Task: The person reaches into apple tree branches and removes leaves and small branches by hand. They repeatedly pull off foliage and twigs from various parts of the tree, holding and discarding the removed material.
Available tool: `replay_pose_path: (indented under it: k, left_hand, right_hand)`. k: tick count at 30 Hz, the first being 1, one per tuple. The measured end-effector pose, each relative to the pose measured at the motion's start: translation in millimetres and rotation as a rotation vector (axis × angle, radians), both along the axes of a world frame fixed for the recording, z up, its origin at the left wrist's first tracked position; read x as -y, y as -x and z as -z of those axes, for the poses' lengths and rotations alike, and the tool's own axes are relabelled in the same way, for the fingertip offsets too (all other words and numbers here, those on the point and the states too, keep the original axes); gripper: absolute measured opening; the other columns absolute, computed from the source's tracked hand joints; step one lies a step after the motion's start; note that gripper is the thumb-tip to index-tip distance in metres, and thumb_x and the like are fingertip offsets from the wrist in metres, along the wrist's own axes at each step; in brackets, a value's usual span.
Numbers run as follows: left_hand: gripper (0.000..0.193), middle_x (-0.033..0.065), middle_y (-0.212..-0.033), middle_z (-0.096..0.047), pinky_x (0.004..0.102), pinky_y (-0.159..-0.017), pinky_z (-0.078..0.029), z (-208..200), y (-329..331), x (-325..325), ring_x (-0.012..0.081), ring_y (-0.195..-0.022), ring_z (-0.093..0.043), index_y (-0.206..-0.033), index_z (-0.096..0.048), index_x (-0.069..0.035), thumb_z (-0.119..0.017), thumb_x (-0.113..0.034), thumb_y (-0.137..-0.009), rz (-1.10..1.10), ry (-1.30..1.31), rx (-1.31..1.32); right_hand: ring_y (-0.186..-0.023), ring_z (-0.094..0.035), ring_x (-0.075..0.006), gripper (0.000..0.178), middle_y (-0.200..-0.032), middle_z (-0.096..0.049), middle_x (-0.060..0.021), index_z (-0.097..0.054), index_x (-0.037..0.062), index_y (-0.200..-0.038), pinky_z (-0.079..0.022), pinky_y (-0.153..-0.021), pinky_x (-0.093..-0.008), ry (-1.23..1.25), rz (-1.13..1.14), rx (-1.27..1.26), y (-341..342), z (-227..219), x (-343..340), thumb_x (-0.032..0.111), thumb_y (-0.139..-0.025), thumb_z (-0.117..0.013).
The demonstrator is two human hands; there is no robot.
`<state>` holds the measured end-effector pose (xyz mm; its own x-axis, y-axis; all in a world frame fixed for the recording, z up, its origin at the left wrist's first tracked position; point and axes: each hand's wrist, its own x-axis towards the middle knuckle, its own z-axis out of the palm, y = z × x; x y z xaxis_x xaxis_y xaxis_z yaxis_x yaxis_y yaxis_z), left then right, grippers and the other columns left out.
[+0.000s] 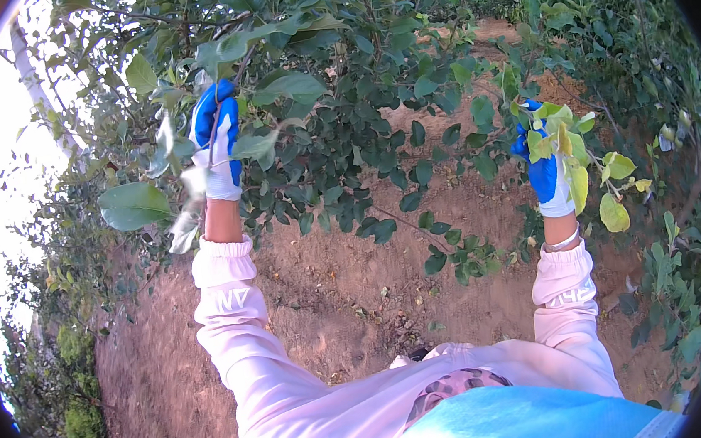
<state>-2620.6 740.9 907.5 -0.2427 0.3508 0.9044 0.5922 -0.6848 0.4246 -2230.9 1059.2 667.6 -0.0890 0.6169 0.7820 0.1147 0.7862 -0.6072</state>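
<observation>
My left hand [230, 150], in a blue and white work glove, is raised at the upper left with its fingers curled round a thin leafy branch [213, 124]. Broad green leaves [134, 206] hang beside that wrist. Further right, my right hand [543, 175] wears a matching glove and is closed on a twig with yellow-green leaves [575, 149]. These leaves cover part of its fingers, so the exact grip is partly hidden. Both arms reach forward in pink sleeves, wide apart.
Dense green foliage [318, 138] fills the space between and beyond my hands. A low leafy branch [444, 240] hangs over the brown soil [316, 305]. More tree leaves [694, 339] crowd the right edge, and a pale trunk [30, 68] stands at upper left.
</observation>
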Motion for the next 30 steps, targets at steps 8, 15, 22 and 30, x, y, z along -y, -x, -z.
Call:
replay_pose_path:
  k: [8,15,22,30]
  left_hand:
    - [0.035,0.0129,-0.120,-0.060,0.0378,-0.094,-0.047,61,8,-22,0.0283,-0.108,-0.059,-0.115,-0.062,-0.005,-0.069,-0.006,-0.080,-0.179,-0.055,-0.292]
    - [0.035,0.0138,-0.115,-0.062,0.0405,-0.088,-0.049,77,28,-25,0.0336,-0.102,-0.060,-0.111,-0.066,-0.008,-0.071,-0.009,-0.076,-0.494,-0.200,-0.695]
    - [0.036,0.0095,-0.107,-0.064,0.0407,-0.082,-0.050,92,40,-24,0.0315,-0.094,-0.061,-0.112,-0.064,-0.013,-0.072,-0.015,-0.077,-0.456,-0.208,-0.657]
    - [0.036,0.0088,-0.098,-0.066,0.0406,-0.079,-0.050,108,62,-20,0.0302,-0.091,-0.062,-0.112,-0.065,-0.013,-0.071,-0.014,-0.076,-0.369,-0.202,-0.599]
  right_hand:
    - [-0.078,-0.061,-0.0123,0.037,-0.099,-0.064,-0.0063,-0.054,0.0043,-0.126,-0.051,-0.073,-0.0274,0.331,-0.577,-0.535,29,-102,138,0.028,-0.098,-0.052]
    - [-0.082,-0.060,-0.0125,0.030,-0.097,-0.062,-0.0069,-0.055,0.0019,-0.123,-0.050,-0.074,-0.0263,0.402,-0.925,-0.209,100,-85,217,0.017,-0.096,-0.054]
    - [-0.097,-0.060,-0.0124,0.035,-0.114,-0.061,-0.0080,-0.049,0.0016,-0.129,-0.048,-0.087,-0.0271,0.341,-1.132,-0.100,191,-61,263,0.014,-0.097,-0.052]
    - [-0.100,-0.057,-0.0130,0.054,-0.113,-0.058,-0.0063,-0.035,0.0030,-0.140,-0.046,-0.092,-0.0276,0.422,-1.183,-0.108,251,-50,314,0.013,-0.093,-0.060]
